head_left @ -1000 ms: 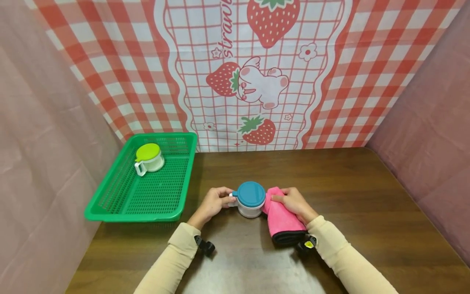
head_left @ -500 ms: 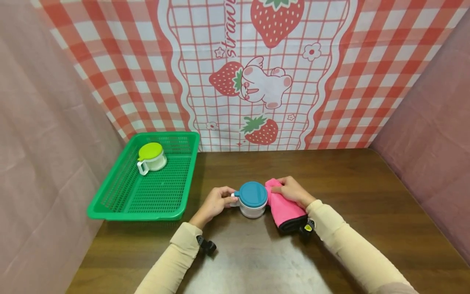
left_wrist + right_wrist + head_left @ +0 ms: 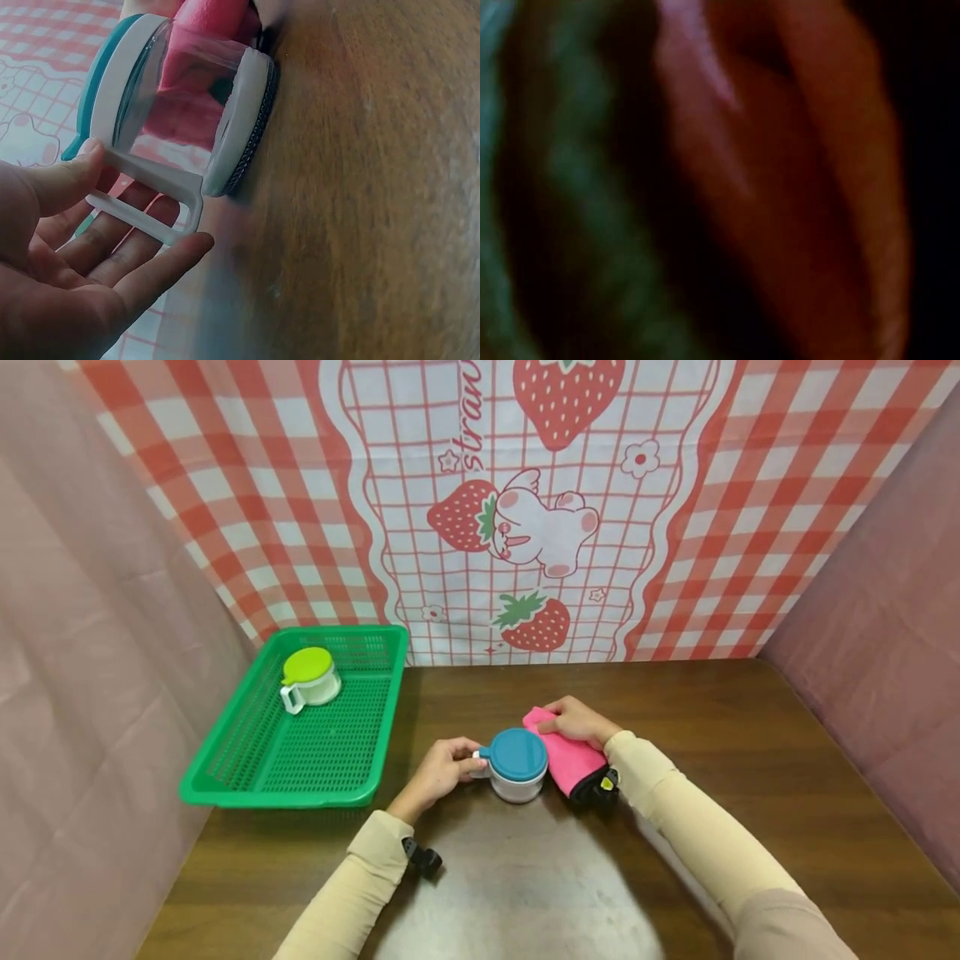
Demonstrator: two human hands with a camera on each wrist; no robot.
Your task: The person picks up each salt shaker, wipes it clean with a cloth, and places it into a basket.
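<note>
A clear seasoning jar (image 3: 517, 766) with a blue lid, white base and white handle (image 3: 142, 217) stands upright on the table in the head view. My left hand (image 3: 441, 770) grips that handle, thumb near the lid and fingers behind the handle in the left wrist view. My right hand (image 3: 576, 723) holds a pink cloth (image 3: 572, 762) with a black edge against the jar's far right side. Through the jar's clear wall the pink of the cloth shows in the left wrist view. The right wrist view is dark and blurred, filled by close folds.
A green plastic basket (image 3: 378, 727) sits at the table's left. Inside it stands a similar jar (image 3: 309, 675) with a lime-green lid. A checked strawberry curtain (image 3: 540, 543) hangs behind the wooden table (image 3: 720, 735), with pink curtains on both sides.
My right hand and the pink cloth have moved away from me along the jar's right side, toward its back. My left hand keeps its grip on the handle.
</note>
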